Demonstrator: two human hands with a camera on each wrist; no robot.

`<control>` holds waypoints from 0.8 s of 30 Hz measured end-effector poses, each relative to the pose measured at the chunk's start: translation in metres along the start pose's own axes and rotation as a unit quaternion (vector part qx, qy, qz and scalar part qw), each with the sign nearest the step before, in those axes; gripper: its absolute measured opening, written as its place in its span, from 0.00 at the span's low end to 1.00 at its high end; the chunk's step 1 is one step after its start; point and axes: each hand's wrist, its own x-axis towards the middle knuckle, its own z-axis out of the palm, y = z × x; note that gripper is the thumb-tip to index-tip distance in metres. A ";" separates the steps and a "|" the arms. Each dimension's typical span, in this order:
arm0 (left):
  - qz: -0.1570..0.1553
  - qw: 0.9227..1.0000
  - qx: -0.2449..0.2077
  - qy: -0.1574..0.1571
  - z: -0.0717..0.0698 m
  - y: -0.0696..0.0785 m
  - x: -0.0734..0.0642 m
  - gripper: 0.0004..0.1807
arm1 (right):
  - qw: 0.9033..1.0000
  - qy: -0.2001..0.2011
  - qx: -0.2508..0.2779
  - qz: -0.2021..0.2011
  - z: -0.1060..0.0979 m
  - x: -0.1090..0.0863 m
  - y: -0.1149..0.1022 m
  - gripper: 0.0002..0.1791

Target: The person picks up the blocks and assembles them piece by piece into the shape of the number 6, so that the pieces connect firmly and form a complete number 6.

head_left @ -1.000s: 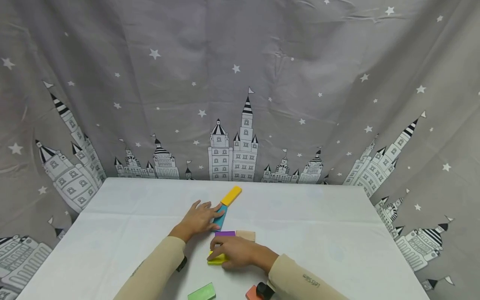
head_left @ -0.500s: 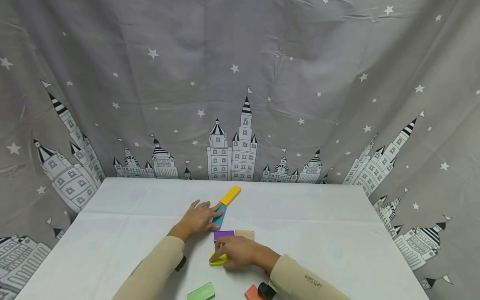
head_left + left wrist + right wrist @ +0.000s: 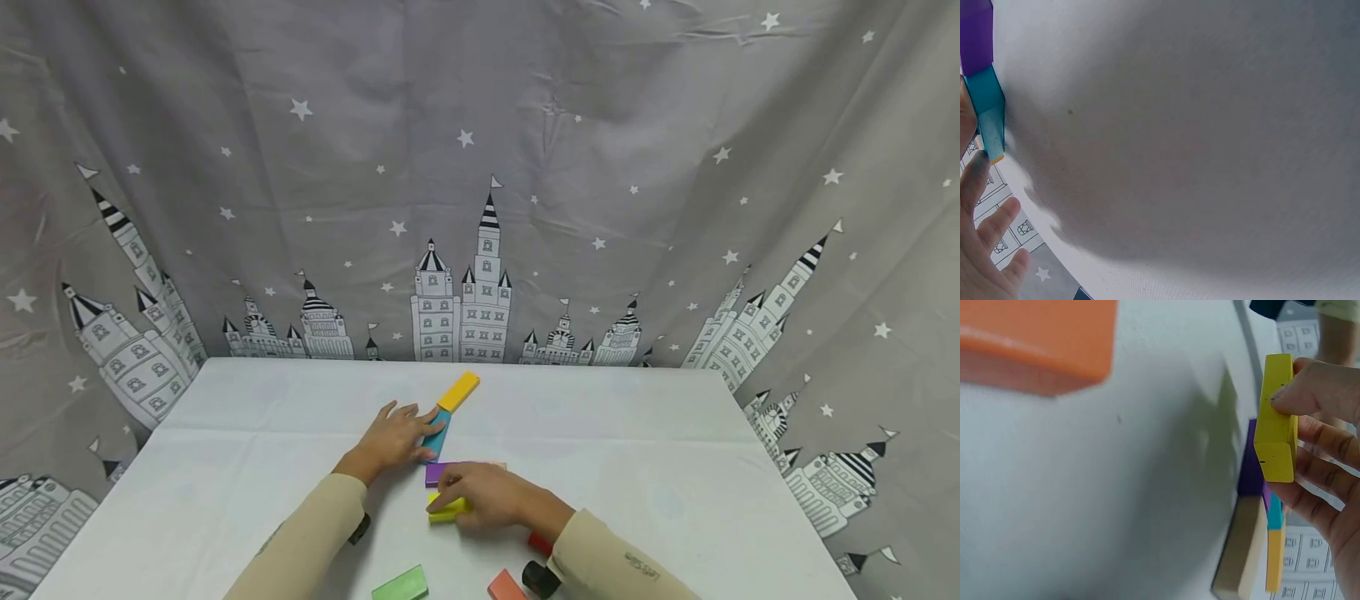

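Observation:
In the head view, my left hand [image 3: 390, 437] has its fingers spread, with index finger and thumb resting on a blue wooden block [image 3: 988, 97]. This block meets the end of an orange-yellow block [image 3: 459, 391] lying farther away. My right hand [image 3: 498, 497] pinches a yellow block [image 3: 1274, 415] between thumb and fingers, on the near side of a purple block [image 3: 436, 476]. The right wrist view shows the yellow block end-on, with its shadow on the white cloth. A tan block [image 3: 1238, 550] sits end to end with the purple one, mostly hidden behind my right hand in the head view.
A green block [image 3: 401, 583] lies at the table's near edge. An orange block [image 3: 506, 586] is to its right, and a red block [image 3: 539, 543] peeks out beside my right sleeve. Behind the white-covered table [image 3: 637, 467] hangs a grey castle-print curtain [image 3: 480, 100].
My right hand has shifted slightly right and away from me with the yellow block, covering more of the tan block. The red block has come into sight. My left hand stays on the blue block.

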 end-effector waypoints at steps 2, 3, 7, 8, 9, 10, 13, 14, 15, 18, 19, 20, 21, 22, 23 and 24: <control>-0.001 1.000 0.000 0.000 0.000 0.000 0.000 0.34 | 1.000 0.006 0.007 0.016 -0.003 -0.003 0.003 0.20; 0.000 1.000 0.001 0.001 0.000 0.000 -0.001 0.34 | 1.000 0.007 0.012 0.025 -0.004 -0.005 0.004 0.20; 0.002 1.000 -0.001 0.004 0.000 -0.001 -0.001 0.34 | 0.998 0.015 0.028 0.060 -0.009 -0.012 0.012 0.19; 0.002 1.000 -0.003 0.004 0.000 -0.001 -0.001 0.34 | 0.997 0.017 0.030 0.065 -0.011 -0.014 0.014 0.19; 0.003 1.000 -0.004 0.005 0.000 -0.001 -0.002 0.34 | 0.997 0.020 0.033 0.071 -0.012 -0.016 0.015 0.19; 0.003 1.000 -0.005 0.005 0.001 -0.001 -0.002 0.34 | 0.996 0.022 0.037 0.078 -0.012 -0.018 0.017 0.19; 0.004 1.000 -0.008 0.007 0.000 0.000 -0.002 0.34 | 0.994 0.029 0.041 0.094 -0.015 -0.024 0.021 0.19; 0.004 1.000 -0.009 0.007 0.000 0.000 -0.002 0.34 | 0.994 0.032 0.040 0.097 -0.016 -0.025 0.022 0.19; 0.004 1.000 -0.009 0.007 0.000 0.000 -0.002 0.34 | 0.993 0.034 0.042 0.102 -0.017 -0.028 0.024 0.19; 0.005 1.000 -0.008 0.008 0.000 -0.001 -0.002 0.34 | 0.992 0.041 0.041 0.113 -0.019 -0.034 0.027 0.20; 0.006 1.000 -0.008 0.008 0.001 -0.001 -0.002 0.34 | 0.991 0.043 0.040 0.119 -0.019 -0.036 0.028 0.19; 0.006 1.000 -0.007 0.009 0.001 -0.001 -0.002 0.34 | 0.991 0.045 0.040 0.123 -0.020 -0.039 0.029 0.20; 0.006 1.000 -0.007 0.009 0.001 -0.001 -0.002 0.34 | 0.990 0.048 0.042 0.128 -0.020 -0.041 0.030 0.19; 0.007 1.000 -0.006 0.009 0.001 -0.001 -0.002 0.34 | 0.989 0.051 0.040 0.132 -0.020 -0.043 0.030 0.19; 0.008 1.000 -0.007 0.010 0.001 -0.001 -0.002 0.34 | 0.988 0.054 0.041 0.137 -0.021 -0.046 0.031 0.19; 0.008 1.000 -0.007 0.010 0.001 -0.001 -0.002 0.34 | 0.987 0.056 0.041 0.142 -0.021 -0.048 0.032 0.19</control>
